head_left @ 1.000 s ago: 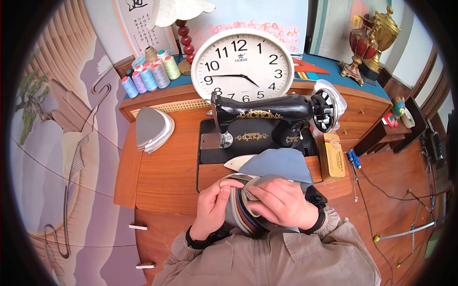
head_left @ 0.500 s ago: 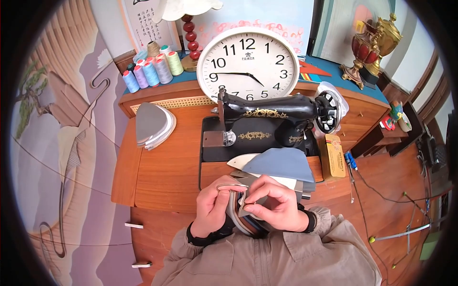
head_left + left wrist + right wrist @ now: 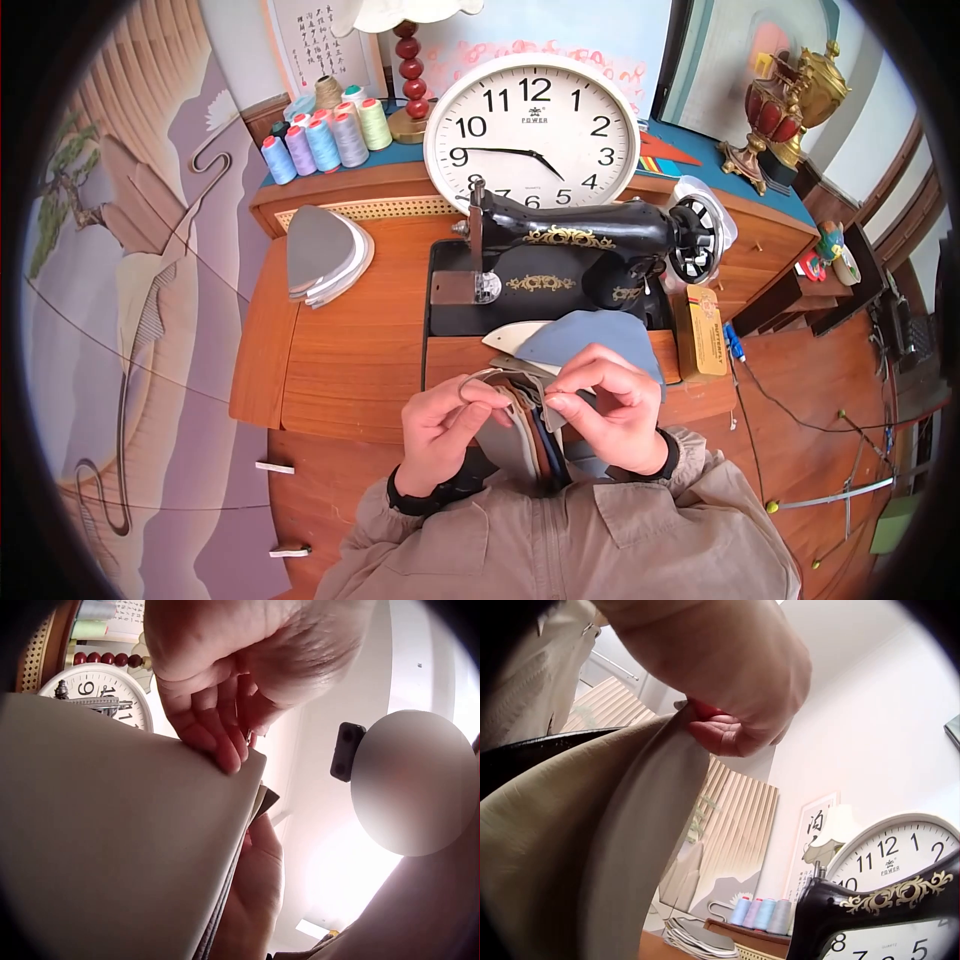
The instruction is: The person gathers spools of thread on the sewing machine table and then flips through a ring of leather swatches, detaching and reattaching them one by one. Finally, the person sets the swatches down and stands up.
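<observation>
A bundle of leather-like sheets [image 3: 512, 440] in grey, brown and dark blue is held upright close to the person's chest. My left hand [image 3: 440, 430] pinches the bundle's top left edge between thumb and fingers. Opposite it, my right hand [image 3: 612, 405] pinches a grey sheet [image 3: 649, 817] at its upper corner, spread away from the others. In the left wrist view, a broad pale sheet [image 3: 120, 825] hangs beneath the left fingers, and darker layers show behind its edge. Just beyond the hands, blue and cream cut pieces [image 3: 590, 340] lie on the table.
A black sewing machine [image 3: 580, 230] stands behind the hands, with a yellow box [image 3: 703, 335] to its right. A stack of grey and white pieces [image 3: 322, 250] sits on the table's left. Thread spools [image 3: 322, 145] and a round clock [image 3: 530, 130] are at the back.
The right hand has lifted and turned slightly, drawing a grey sheet rightward from the bundle, so the layers now fan apart more widely. The left hand keeps its grip. The head view has shifted slightly.
</observation>
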Demonstrator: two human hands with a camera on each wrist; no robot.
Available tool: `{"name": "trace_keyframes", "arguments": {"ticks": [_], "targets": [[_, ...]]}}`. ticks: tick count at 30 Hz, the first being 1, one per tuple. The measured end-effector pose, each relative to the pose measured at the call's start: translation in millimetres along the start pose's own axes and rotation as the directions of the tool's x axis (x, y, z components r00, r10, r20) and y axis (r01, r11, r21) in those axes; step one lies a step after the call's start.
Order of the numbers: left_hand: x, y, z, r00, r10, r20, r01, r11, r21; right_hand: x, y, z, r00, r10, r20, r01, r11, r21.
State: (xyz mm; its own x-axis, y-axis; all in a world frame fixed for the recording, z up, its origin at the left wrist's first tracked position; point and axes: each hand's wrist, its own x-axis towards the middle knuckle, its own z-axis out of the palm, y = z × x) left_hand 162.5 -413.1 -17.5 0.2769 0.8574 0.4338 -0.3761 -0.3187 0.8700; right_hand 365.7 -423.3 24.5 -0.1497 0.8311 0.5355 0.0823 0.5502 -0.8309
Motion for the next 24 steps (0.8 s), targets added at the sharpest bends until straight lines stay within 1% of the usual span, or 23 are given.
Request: {"name": "trace_keyframes", "arguments": {"ticks": [1,2,3,5,6,8,9,11,12,14,15,17,18,19,21,22,23,24], "targets": [[1.4,-0.9,2.1,0.999,0.029,-0.029,-0.029,1.0,0.006,-0.8,2.5,1.7,1.0,0.016,-0.022,-0.015,0.998,0.056],[2.2,-1.4,3.1,0.997,0.059,-0.058,-0.058,0.998,0.014,-1.4,4.9,3.1,1.0,0.016,-0.022,-0.015,0.998,0.056],[1.7,-2.5,2.8,0.997,0.059,-0.058,-0.058,0.998,0.014,-1.9,7.4,4.3,1.0,0.008,-0.01,-0.007,0.997,0.078],[0.0,-5.3,2.1,0.994,0.014,-0.111,-0.026,0.994,-0.102,-3.7,10.0,6.9,1.0,-0.001,0.002,0.001,0.995,0.1],[0.3,-4.7,2.6,0.994,0.014,-0.11,-0.026,0.995,-0.101,-5.8,10.4,8.8,1.0,-0.022,0.007,0.022,0.998,0.056],[1.0,-3.1,4.1,0.988,-0.011,-0.154,0.0,0.998,-0.07,-10.5,12.0,11.6,0.997,-0.076,0.005,0.076,0.997,-0.023],[1.2,-3.1,4.9,0.988,-0.012,-0.152,0.001,0.998,-0.069,-10.5,11.2,10.7,0.997,-0.076,0.003,0.076,0.997,-0.021],[2.0,-2.7,6.1,0.985,-0.03,-0.172,0.014,0.995,-0.096,-9.3,9.0,8.5,0.996,-0.087,0.026,0.089,0.991,-0.095],[2.1,-4.6,3.3,0.985,-0.031,-0.17,0.016,0.996,-0.092,-8.6,9.2,6.4,0.996,-0.088,0.022,0.09,0.992,-0.092],[4.0,-8.2,-3.8,0.995,0.101,0.018,-0.103,0.985,0.137,-7.8,9.7,1.3,0.999,-0.053,0.007,0.053,0.998,-0.025],[4.5,-8.9,0.2,0.995,0.101,0.02,-0.102,0.985,0.14,-8.2,8.6,0.3,0.999,-0.055,0.005,0.055,0.998,-0.022],[10.6,-5.9,14.8,0.987,0.161,0.016,-0.16,0.958,0.239,-9.7,5.3,-1.8,1.0,0.012,0.026,-0.013,1.0,0.027],[12.6,-10.9,9.0,0.973,0.127,0.193,-0.168,0.961,0.218,-11.5,6.1,-1.6,0.999,-0.04,0.033,0.04,0.999,0.001],[12.9,-9.4,12.3,0.973,0.125,0.196,-0.168,0.961,0.221,-11.3,6.0,-2.6,0.999,-0.042,0.029,0.042,0.999,0.003],[12.7,-5.2,20.6,0.941,0.03,0.336,-0.072,0.991,0.113,-10.9,3.9,-5.3,0.992,-0.121,-0.029,0.12,0.992,-0.041],[14.9,-7.1,18.8,0.917,0.052,0.396,-0.122,0.981,0.154,-11.3,0.8,-9.3,0.992,-0.116,-0.047,0.112,0.99,-0.083],[14.0,-6.1,20.9,0.916,0.048,0.399,-0.12,0.981,0.156,-11.8,0.0,-12.2,0.992,-0.115,-0.052,0.111,0.991,-0.081],[12.1,-4.2,23.7,0.921,0.033,0.387,-0.122,0.97,0.209,-12.1,-0.4,-14.8,0.995,-0.083,-0.06,0.079,0.994,-0.072]]}}
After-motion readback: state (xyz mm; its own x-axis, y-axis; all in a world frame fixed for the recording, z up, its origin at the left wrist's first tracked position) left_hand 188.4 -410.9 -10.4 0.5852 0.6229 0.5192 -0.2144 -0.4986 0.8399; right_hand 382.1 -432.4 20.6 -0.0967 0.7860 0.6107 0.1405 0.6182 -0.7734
